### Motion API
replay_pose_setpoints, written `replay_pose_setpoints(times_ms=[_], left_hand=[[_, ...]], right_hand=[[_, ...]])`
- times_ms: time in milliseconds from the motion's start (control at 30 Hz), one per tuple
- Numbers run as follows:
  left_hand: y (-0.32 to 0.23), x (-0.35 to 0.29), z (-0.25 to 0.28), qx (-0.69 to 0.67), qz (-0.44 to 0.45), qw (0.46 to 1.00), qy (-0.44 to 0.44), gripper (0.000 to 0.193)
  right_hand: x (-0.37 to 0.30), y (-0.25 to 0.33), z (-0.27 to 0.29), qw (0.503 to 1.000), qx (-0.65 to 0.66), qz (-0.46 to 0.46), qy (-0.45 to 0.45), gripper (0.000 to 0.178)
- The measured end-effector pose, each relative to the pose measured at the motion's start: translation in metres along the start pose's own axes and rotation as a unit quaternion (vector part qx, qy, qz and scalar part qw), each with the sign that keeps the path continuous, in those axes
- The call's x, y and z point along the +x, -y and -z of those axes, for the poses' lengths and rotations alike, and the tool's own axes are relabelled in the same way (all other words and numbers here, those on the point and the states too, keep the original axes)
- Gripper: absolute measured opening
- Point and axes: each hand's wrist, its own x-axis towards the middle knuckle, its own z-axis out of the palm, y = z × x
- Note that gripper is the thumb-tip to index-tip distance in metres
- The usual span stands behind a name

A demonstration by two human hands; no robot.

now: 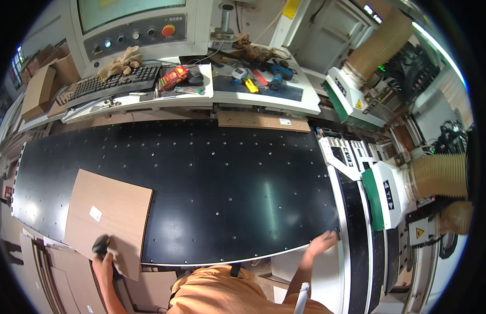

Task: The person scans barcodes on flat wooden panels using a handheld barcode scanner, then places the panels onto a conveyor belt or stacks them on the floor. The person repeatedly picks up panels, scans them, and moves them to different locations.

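Left hand: fingers gripping dark handheld device, blurred, probably a scanner, over brown panel. Panel on left part of black surface, overhanging near edge, white label up. Right hand at near right corner; can't tell its grip.

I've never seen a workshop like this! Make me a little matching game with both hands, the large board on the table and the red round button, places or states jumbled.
1. Left hand
2. Right hand
3. Large brown board
4. Red round button

A. On the panel beneath the screen
B. At the black table's near right corner
C. Holding a dark handheld device
D. Lying flat, jutting past the table's near edge

Pairs: 1-C, 2-B, 3-D, 4-A
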Motion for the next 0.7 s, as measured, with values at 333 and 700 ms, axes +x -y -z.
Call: replay_pose_setpoints(times_ms=[333,700], left_hand=[[0.007,-0.075,-0.025,-0.256,0.264,0.928,0.065,0.026],[-0.002,-0.077,-0.077,-0.329,0.14,0.934,0.0,0.029]], right_hand=[[0.009,0.298,-0.28,0.784,0.081,0.499,0.36,0.065],[-0.023,0.33,-0.302,0.744,0.073,0.477,0.463,0.082]])
